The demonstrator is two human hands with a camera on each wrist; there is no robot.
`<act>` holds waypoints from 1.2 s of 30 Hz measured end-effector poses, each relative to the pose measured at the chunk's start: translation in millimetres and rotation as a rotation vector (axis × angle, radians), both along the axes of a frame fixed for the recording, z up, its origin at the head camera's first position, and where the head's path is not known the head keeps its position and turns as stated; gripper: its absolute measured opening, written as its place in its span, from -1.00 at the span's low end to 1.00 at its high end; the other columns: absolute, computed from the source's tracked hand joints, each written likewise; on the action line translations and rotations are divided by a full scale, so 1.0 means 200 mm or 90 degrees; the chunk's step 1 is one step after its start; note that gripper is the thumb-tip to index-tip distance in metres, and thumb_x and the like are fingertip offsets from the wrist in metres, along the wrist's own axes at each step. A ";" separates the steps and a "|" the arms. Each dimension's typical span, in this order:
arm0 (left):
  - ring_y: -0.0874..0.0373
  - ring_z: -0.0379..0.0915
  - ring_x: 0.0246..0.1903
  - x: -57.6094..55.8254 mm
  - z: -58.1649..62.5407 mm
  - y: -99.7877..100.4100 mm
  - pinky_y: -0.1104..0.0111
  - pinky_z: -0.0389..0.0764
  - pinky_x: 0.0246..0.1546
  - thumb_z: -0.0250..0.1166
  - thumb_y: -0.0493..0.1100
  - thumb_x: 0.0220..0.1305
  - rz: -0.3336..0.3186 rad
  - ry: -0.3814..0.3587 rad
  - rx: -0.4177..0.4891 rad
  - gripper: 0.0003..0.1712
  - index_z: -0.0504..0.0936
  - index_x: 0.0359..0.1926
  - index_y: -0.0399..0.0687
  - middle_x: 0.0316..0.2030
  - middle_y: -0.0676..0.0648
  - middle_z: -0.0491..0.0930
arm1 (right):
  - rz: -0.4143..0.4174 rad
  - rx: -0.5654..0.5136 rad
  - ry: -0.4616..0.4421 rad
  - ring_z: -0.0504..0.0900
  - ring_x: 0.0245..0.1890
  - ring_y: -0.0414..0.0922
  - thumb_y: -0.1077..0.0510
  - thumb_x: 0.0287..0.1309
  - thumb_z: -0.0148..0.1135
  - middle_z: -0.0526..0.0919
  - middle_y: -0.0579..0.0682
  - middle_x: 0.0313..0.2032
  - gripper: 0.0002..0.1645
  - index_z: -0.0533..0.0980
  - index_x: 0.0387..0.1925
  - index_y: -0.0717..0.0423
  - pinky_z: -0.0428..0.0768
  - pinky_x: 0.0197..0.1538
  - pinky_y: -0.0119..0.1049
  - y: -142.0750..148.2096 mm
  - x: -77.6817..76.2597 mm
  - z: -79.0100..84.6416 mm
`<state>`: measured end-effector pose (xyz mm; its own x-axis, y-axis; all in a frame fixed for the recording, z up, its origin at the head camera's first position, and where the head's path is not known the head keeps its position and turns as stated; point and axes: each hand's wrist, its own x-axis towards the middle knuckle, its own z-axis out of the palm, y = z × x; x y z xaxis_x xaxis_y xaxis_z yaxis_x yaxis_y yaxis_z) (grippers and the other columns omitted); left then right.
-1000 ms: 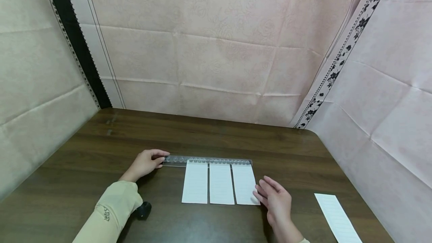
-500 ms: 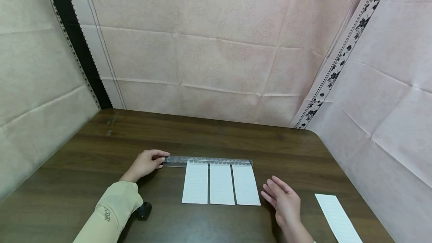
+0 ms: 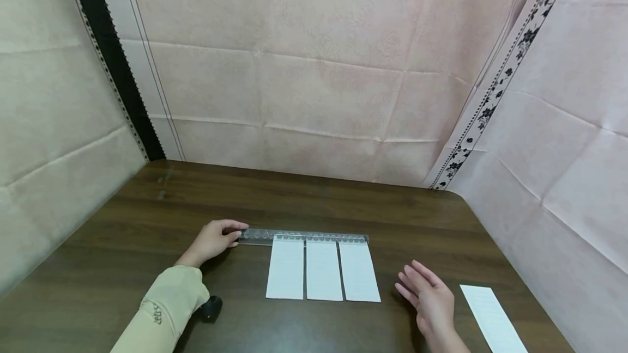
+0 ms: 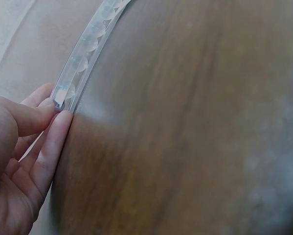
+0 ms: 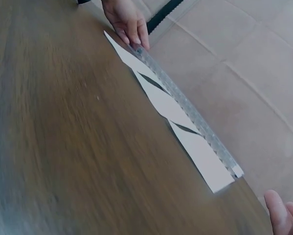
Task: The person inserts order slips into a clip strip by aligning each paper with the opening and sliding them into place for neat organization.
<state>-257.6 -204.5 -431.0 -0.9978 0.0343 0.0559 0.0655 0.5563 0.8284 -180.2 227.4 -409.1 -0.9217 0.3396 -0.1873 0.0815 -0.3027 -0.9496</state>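
A clear plastic ruler [image 3: 257, 237] with a scalloped pattern lies across the table. My left hand [image 3: 212, 241] pinches its left end between thumb and fingers, as the left wrist view [image 4: 24, 147] shows up close. Three lined white paper slips stand side by side below the ruler: a left slip [image 3: 285, 268], a middle slip [image 3: 324, 270] and a right slip [image 3: 360, 271]. Their top edges meet the ruler, with narrow gaps between them. My right hand [image 3: 434, 301] hovers to the right of the slips, fingers loosely extended, holding nothing.
Another lined white paper slip [image 3: 493, 317] lies slanted at the right, partly cut off by the frame. The dark wooden table [image 3: 294, 195] is bounded by pale patterned cloth [image 3: 304, 80] at the back and both sides. A black object [image 3: 211, 309] sits at my left cuff.
My right hand has moved away from the right slip, rightward toward the separate slip. The left hand, the ruler and the three slips keep their places.
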 end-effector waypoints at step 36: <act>0.15 0.52 -0.29 0.00 0.00 -0.01 0.39 0.62 -0.33 0.18 -0.35 0.26 -0.005 0.004 0.006 -0.75 0.64 -0.05 -0.17 -0.04 -0.23 0.53 | -0.062 -0.031 -0.041 0.67 -0.29 -0.19 0.23 0.06 0.34 0.68 -0.19 -0.36 -0.79 0.57 -0.36 -0.19 0.62 -0.22 -0.25 0.32 0.03 0.03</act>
<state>-257.6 -206.0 -431.4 -0.9972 0.0411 0.0621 0.0745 0.5484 0.8329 -173.6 290.9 -403.4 -0.8702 0.4164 -0.2635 0.1094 -0.3581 -0.9272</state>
